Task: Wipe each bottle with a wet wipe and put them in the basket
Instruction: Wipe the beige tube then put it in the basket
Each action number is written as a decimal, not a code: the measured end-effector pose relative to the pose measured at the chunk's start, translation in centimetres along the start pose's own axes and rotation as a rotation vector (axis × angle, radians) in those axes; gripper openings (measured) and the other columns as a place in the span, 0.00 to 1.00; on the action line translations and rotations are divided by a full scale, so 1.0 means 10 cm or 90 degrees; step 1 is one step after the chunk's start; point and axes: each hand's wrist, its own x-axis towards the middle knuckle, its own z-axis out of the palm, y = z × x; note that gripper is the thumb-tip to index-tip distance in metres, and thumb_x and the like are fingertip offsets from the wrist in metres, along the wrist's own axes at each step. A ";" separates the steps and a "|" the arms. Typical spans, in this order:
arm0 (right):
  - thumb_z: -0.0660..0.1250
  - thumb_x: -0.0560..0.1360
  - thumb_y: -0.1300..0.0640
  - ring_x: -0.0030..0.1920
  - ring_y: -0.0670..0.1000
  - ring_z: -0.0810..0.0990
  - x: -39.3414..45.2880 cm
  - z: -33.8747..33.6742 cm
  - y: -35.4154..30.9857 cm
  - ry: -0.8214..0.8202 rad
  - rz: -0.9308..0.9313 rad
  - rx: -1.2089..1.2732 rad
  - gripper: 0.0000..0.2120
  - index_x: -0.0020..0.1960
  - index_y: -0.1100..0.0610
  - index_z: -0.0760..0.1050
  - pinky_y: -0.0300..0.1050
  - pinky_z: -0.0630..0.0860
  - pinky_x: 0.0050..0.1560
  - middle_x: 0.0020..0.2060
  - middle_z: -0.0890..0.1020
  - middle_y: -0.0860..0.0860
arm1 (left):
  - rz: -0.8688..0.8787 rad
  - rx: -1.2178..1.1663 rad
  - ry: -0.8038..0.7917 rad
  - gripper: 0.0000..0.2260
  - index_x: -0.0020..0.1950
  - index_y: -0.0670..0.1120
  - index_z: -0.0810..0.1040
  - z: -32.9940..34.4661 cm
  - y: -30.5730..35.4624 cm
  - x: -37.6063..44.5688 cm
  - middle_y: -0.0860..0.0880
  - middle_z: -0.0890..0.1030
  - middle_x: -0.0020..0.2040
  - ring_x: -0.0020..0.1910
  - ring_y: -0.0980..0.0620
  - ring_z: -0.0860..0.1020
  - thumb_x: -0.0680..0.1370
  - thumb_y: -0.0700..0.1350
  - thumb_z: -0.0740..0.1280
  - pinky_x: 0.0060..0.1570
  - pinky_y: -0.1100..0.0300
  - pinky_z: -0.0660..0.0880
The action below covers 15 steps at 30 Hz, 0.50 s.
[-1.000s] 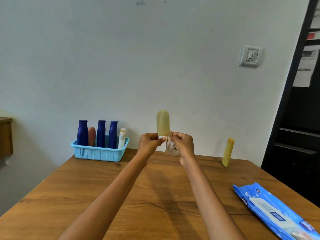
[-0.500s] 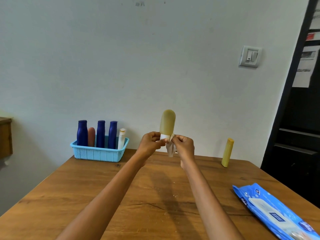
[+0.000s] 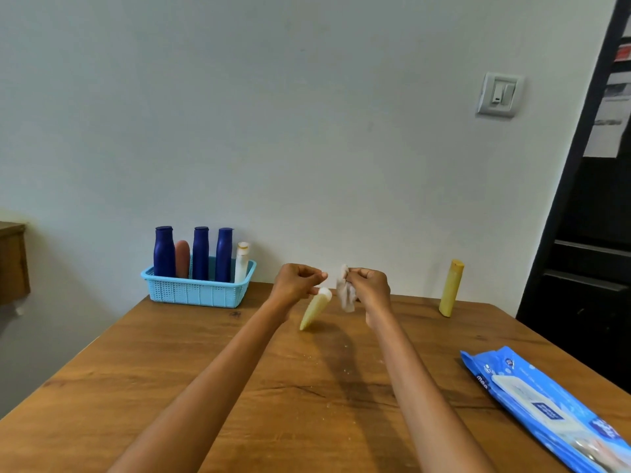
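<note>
My left hand pinches the white cap end of a pale yellow bottle, which hangs tilted with its rounded end down toward the table. Beside it, my right hand is closed on a crumpled white wet wipe, a small gap apart from the bottle. A light blue basket stands at the table's far left against the wall. It holds three dark blue bottles, a brownish-pink one and a small white one. Another yellow bottle stands leaning at the far right.
A blue pack of wet wipes lies at the table's right edge. The wooden table meets the wall behind. A wooden cabinet is at the left, a dark doorway at the right.
The pale yellow bottle pointed up with the wipe against its base. It has swung down to hang from my left hand, and my right hand has pulled the wipe away. Both hands dropped lower.
</note>
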 end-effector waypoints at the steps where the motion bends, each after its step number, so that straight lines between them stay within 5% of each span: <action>1: 0.67 0.75 0.56 0.43 0.50 0.79 0.01 0.01 0.04 -0.004 0.006 -0.004 0.08 0.41 0.58 0.81 0.40 0.73 0.38 0.39 0.82 0.52 | -0.004 0.006 0.003 0.13 0.55 0.40 0.79 -0.01 -0.03 0.02 0.45 0.82 0.47 0.42 0.51 0.80 0.75 0.47 0.70 0.40 0.63 0.76; 8: 0.65 0.76 0.56 0.43 0.50 0.79 0.00 0.06 0.14 -0.019 0.035 -0.032 0.08 0.43 0.59 0.81 0.40 0.74 0.40 0.39 0.81 0.53 | -0.028 0.060 -0.016 0.12 0.55 0.41 0.79 0.03 -0.16 0.01 0.47 0.80 0.45 0.41 0.52 0.78 0.76 0.47 0.69 0.40 0.61 0.74; 15: 0.66 0.76 0.57 0.50 0.53 0.81 0.10 -0.09 0.12 0.004 0.062 0.012 0.08 0.48 0.60 0.81 0.42 0.76 0.43 0.46 0.83 0.55 | 0.021 0.151 0.018 0.14 0.59 0.41 0.77 0.17 -0.19 -0.02 0.45 0.80 0.54 0.51 0.53 0.76 0.76 0.44 0.69 0.49 0.62 0.73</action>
